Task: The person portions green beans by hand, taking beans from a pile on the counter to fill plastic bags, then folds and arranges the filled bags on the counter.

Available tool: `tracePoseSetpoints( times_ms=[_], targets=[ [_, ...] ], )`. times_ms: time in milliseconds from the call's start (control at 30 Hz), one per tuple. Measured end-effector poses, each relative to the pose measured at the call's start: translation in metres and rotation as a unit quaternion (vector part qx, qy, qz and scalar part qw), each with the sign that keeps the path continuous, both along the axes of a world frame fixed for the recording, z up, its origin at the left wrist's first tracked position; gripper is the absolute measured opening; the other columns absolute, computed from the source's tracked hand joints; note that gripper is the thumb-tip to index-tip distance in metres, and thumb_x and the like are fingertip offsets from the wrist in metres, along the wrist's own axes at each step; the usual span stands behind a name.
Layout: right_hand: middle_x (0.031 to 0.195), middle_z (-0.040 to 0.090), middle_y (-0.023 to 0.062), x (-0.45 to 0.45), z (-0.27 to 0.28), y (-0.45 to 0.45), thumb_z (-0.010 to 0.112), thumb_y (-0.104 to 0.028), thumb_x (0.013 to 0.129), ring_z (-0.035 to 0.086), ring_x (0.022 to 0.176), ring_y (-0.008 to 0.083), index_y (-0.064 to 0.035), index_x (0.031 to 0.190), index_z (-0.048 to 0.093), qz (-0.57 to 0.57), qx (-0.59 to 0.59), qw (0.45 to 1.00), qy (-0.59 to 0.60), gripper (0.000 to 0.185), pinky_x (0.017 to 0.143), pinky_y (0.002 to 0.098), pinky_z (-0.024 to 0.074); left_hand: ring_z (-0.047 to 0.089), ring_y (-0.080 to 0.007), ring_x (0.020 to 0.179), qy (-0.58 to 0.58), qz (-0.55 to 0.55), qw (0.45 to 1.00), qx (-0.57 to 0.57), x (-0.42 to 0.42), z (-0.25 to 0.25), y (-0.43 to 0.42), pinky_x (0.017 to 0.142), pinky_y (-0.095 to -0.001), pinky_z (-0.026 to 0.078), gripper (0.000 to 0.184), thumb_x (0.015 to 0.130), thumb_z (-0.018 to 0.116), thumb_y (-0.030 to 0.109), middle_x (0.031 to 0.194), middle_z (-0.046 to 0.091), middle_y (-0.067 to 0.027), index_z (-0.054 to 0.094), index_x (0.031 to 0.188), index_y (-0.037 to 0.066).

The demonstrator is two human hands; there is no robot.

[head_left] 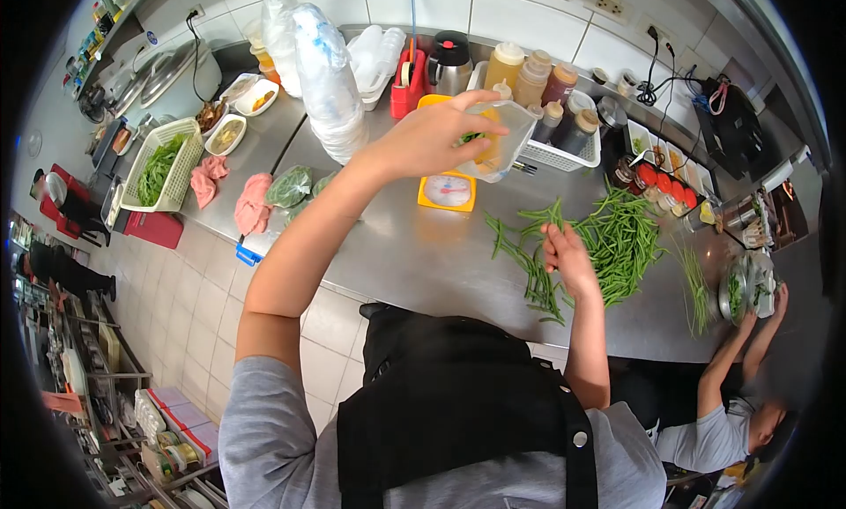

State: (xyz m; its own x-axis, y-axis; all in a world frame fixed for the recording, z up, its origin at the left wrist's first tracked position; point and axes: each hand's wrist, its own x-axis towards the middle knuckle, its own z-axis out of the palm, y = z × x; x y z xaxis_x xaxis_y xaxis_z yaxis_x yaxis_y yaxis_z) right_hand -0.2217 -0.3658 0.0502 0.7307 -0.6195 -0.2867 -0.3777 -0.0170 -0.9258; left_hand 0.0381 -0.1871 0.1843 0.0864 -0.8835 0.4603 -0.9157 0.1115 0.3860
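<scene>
My left hand (436,137) is raised over a yellow dial scale (448,192), its fingers closed on the edge of a clear plastic bag (509,152). A little green shows through the bag near my fingers. My right hand (571,258) is closed on a few green beans (553,214) at the left side of a large bean pile (627,245). More loose beans (542,284) lie on the steel counter just left of that hand.
Sauce bottles fill a white basket (564,159) behind the beans. A roll of plastic bags (330,86), pink cloths (254,202) and a basket of greens (160,170) stand leftward. On the right, a co-worker's hands (765,311) are at a metal bowl (733,289).
</scene>
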Motion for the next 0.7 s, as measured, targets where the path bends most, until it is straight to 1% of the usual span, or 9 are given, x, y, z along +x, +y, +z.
tracePoseSetpoints(
  times_ms=[67,100,167,300,367,400,467,567,700],
  targets=[
    [0.071,0.041,-0.0034,0.002,0.052,0.014,0.045,-0.023,0.106,0.035,0.05,0.0044,-0.0041,0.119,0.056,0.047,0.266,0.948,-0.169,0.026,0.044,0.023,0.0361,0.065,-0.0309,0.102,-0.007,-0.005,1.0,-0.003,0.001,-0.002,-0.001,0.088,-0.0425,0.051,0.032,0.092,0.061,0.018,0.146,0.048,-0.0107,0.07,0.122,0.015],
    [0.071,0.041,-0.0034,0.003,0.069,0.015,0.045,-0.023,0.106,0.035,0.05,0.0044,-0.0041,0.119,0.056,0.047,0.267,0.948,-0.17,0.026,0.044,0.023,0.0361,0.065,-0.0309,0.102,-0.007,-0.005,1.0,-0.002,0.0,-0.001,-0.001,0.088,-0.0425,0.051,0.032,0.092,0.061,0.018,0.146,0.048,-0.0107,0.07,0.122,0.015],
    [0.073,0.043,-0.0024,0.009,0.095,0.012,0.045,-0.02,0.105,0.034,0.049,0.0039,-0.0039,0.118,0.055,0.205,0.426,0.834,-0.283,0.023,0.043,0.0203,0.0348,0.063,-0.0324,0.111,0.008,0.002,0.999,0.037,-0.003,0.002,-0.002,0.091,-0.0419,0.05,0.043,0.088,0.056,0.007,0.148,0.048,-0.0123,0.063,0.131,0.01],
    [0.072,0.041,-0.0025,0.066,0.114,0.009,0.04,-0.018,0.107,0.036,0.048,0.0031,-0.0033,0.122,0.051,0.236,0.542,0.771,-0.235,0.024,0.039,0.017,0.0343,0.057,-0.0321,0.122,-0.037,-0.032,0.998,-0.039,0.0,-0.009,-0.011,0.096,-0.0387,0.049,0.062,0.081,0.047,-0.007,0.146,0.049,-0.0164,0.052,0.141,0.006],
    [0.08,0.048,0.0003,0.11,0.095,0.0,0.044,-0.016,0.105,0.046,0.06,0.0074,-0.0012,0.117,0.054,0.184,0.692,0.667,-0.204,0.022,0.051,0.0209,0.0421,0.06,-0.0343,0.117,0.014,-0.025,1.0,-0.004,-0.008,-0.004,-0.009,0.093,-0.0389,0.05,0.073,0.074,0.043,-0.012,0.146,0.048,-0.0196,0.045,0.145,0.004],
    [0.08,0.048,0.0003,0.128,0.099,0.007,0.044,-0.016,0.105,0.046,0.06,0.0074,-0.0012,0.117,0.054,0.186,0.692,0.667,-0.206,0.022,0.051,0.0209,0.0421,0.06,-0.0343,0.117,0.011,-0.025,1.0,-0.004,-0.012,0.0,-0.008,0.093,-0.0389,0.05,0.073,0.074,0.043,-0.012,0.146,0.048,-0.0196,0.045,0.145,0.004],
    [0.088,0.052,0.0027,0.16,0.107,0.026,0.045,-0.017,0.104,0.051,0.073,0.0128,-0.0005,0.119,0.053,0.035,0.384,0.886,-0.256,0.024,0.066,0.0308,0.0478,0.062,-0.0358,0.112,0.069,-0.019,0.995,0.065,-0.018,0.007,-0.007,0.091,-0.0387,0.05,0.074,0.075,0.043,-0.012,0.15,0.044,-0.0183,0.042,0.147,0.004],
    [0.1,0.056,0.0056,0.178,0.105,0.032,0.046,-0.018,0.102,0.055,0.086,0.0175,-0.0011,0.119,0.053,0.041,0.302,0.919,-0.25,0.025,0.079,0.0366,0.0466,0.063,-0.0351,0.109,0.017,0.004,1.0,0.011,-0.016,0.001,-0.008,0.091,-0.0404,0.05,0.074,0.076,0.045,-0.01,0.151,0.044,-0.0161,0.04,0.149,0.006],
    [0.105,0.062,0.0072,0.155,0.096,0.03,0.047,-0.021,0.102,0.059,0.094,0.0183,-0.0003,0.118,0.058,0.125,0.173,0.952,-0.22,0.029,0.084,0.036,0.0473,0.062,-0.0339,0.111,0.032,0.051,0.997,0.042,-0.016,0.002,-0.003,0.091,-0.0416,0.05,0.071,0.079,0.049,-0.006,0.153,0.042,-0.0128,0.043,0.148,0.009]
  ],
)
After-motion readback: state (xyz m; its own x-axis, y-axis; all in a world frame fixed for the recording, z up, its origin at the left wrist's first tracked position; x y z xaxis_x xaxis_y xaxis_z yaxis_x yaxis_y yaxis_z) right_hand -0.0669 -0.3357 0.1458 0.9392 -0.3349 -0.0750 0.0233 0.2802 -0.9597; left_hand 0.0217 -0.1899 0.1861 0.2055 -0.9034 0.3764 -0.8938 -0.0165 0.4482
